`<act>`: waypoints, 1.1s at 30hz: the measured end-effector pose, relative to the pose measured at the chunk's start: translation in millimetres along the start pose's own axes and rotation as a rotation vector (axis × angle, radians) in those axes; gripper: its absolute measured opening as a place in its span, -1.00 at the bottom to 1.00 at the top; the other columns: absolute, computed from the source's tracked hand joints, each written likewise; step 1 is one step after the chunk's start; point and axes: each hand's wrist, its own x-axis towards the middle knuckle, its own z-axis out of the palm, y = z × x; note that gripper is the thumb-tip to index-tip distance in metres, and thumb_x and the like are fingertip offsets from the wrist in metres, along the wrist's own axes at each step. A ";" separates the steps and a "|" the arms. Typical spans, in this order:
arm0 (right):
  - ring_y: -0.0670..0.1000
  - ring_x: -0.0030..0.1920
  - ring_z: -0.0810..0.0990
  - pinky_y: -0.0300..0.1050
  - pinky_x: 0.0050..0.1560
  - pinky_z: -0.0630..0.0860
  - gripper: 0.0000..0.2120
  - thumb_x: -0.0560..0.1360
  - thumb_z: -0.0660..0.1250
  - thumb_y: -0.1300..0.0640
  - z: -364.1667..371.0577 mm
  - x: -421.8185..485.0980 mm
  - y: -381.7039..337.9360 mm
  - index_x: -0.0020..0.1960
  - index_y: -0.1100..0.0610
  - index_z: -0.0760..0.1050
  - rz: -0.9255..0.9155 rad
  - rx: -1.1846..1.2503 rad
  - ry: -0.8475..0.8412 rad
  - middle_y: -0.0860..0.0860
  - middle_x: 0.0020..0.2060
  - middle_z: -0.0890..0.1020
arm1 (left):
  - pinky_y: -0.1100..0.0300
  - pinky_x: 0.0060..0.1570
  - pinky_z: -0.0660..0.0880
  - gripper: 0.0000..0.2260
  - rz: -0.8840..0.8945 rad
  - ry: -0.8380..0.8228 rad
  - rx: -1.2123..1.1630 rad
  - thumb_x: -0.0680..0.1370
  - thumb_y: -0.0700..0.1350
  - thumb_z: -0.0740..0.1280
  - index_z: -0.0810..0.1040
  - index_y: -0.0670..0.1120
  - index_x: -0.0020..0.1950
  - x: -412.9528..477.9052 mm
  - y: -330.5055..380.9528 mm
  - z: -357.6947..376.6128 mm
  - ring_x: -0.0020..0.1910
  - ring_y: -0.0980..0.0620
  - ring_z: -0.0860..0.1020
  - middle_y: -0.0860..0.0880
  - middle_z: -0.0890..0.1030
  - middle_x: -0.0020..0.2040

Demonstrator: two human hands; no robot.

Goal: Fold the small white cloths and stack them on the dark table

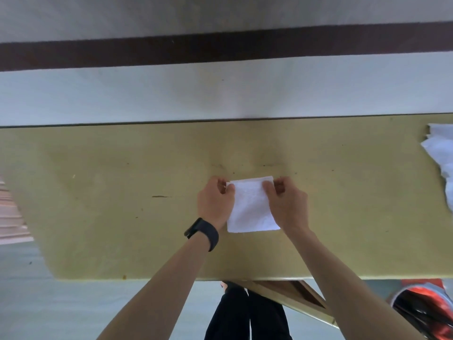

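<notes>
Small white cloth (pixel 251 207), folded to near-square, rests at middle of olive-yellow bench (pixel 122 192). Surface soft, faintly textured; edges straight, near edge slightly tilted. Left hand (pixel 215 204) pinches far left corner, thumb on top, fingers curled behind. Right hand (pixel 286 204) pinches far right corner same way. Black band (pixel 204 233) on left wrist. Loose heap of white cloths (pixel 441 155) at bench's right edge, well apart from hands.

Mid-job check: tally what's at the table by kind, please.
White cloth, pinched by both hands: 1
Heap of white cloths, right edge: 1, cloths within uncountable
Hands: 2, left hand and right hand
Black wristband: 1
Table: 1
Total: 6
</notes>
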 end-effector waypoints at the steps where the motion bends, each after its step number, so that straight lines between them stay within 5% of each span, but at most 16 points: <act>1: -0.13 -0.18 0.56 -0.15 -0.26 0.44 -0.81 0.55 0.27 -0.17 0.2 0.8 -0.1 -0.04 -0.06 0.49 -0.003 -0.021 0.001 -0.21 -0.22 0.61 | 0.29 -0.31 0.41 -0.92 0.016 0.003 0.012 0.59 -0.04 0.30 0.49 0.00 0.04 -0.3 -0.3 0.3 -0.18 0.08 0.56 0.07 0.61 -0.13; 6: 0.02 -0.24 0.54 -0.06 -0.25 0.49 -0.70 0.58 0.17 -0.21 0.8 4.9 -0.3 -0.09 -0.01 0.47 -0.057 -0.204 0.007 -0.13 -0.31 0.57 | 0.13 -0.30 0.48 -0.92 0.197 0.013 0.231 0.62 -0.02 0.24 0.47 0.02 0.08 0.8 -5.2 0.2 -0.27 0.03 0.53 0.06 0.53 -0.27; 11: 0.10 -0.29 0.47 -0.09 -0.32 0.29 -0.65 0.62 0.06 -0.19 -1.5 8.4 -4.6 -0.12 0.04 0.40 -0.118 -0.383 0.003 -0.12 -0.36 0.47 | 0.05 -0.19 0.55 -0.83 0.275 0.045 0.314 0.65 0.05 0.18 0.50 0.04 0.12 4.1 -9.7 -2.2 -0.19 -0.01 0.55 0.04 0.56 -0.08; 16: 0.10 -0.28 0.50 -0.11 -0.28 0.32 -0.59 0.59 0.04 -0.26 -7.0 12.1 -7.8 -0.17 0.02 0.42 -0.088 -0.438 -0.005 -0.10 -0.30 0.55 | 0.05 -0.17 0.54 -0.81 0.292 0.044 0.410 0.65 0.03 0.17 0.51 0.02 0.17 4.1 -5.1 -2.2 -0.11 -0.06 0.55 -0.02 0.52 0.06; 20: 0.06 -0.21 0.51 -0.08 -0.17 0.40 -0.56 0.53 0.03 -0.38 -15.8 9.3 -12.5 -0.10 -0.07 0.47 -0.029 -0.445 -0.009 -0.14 -0.25 0.55 | 0.02 0.00 0.46 -0.77 0.596 0.120 0.615 0.58 -0.01 0.29 0.55 0.01 0.21 3.9 9.1 7.9 0.12 -0.11 0.52 -0.04 0.62 0.10; 25: 0.04 -0.19 0.50 -0.08 -0.19 0.38 -0.65 0.49 0.15 -0.35 -40.4 -36.1 14.4 -0.11 -0.09 0.47 0.178 -0.277 0.001 -0.16 -0.15 0.63 | 0.07 0.22 0.30 -0.63 0.590 -0.186 0.729 0.58 0.16 0.29 0.49 0.03 0.31 14.4 40.7 27.9 0.34 -0.04 0.36 0.00 0.52 0.27; 30: -0.01 -0.09 0.56 -0.08 -0.10 0.39 -0.56 0.38 0.27 -0.43 -26.3 -77.6 21.9 0.02 -0.11 0.46 0.252 -0.203 -0.077 -0.18 -0.04 0.50 | 0.06 0.21 0.30 -0.73 0.496 -0.304 0.835 0.57 0.16 0.30 0.51 0.00 0.13 20.1 59.0 29.8 0.31 -0.04 0.35 -0.01 0.49 0.20; 33: 0.01 -0.10 0.52 -0.09 -0.09 0.35 -0.61 0.46 0.28 -0.34 -19.5 -76.8 13.2 0.09 -0.07 0.45 0.288 -0.179 -0.105 -0.13 0.03 0.44 | 0.10 0.05 0.38 -0.80 0.493 -0.339 0.804 0.58 0.13 0.27 0.43 0.02 0.01 14.3 64.7 22.3 -0.01 0.00 0.51 0.05 0.58 -0.03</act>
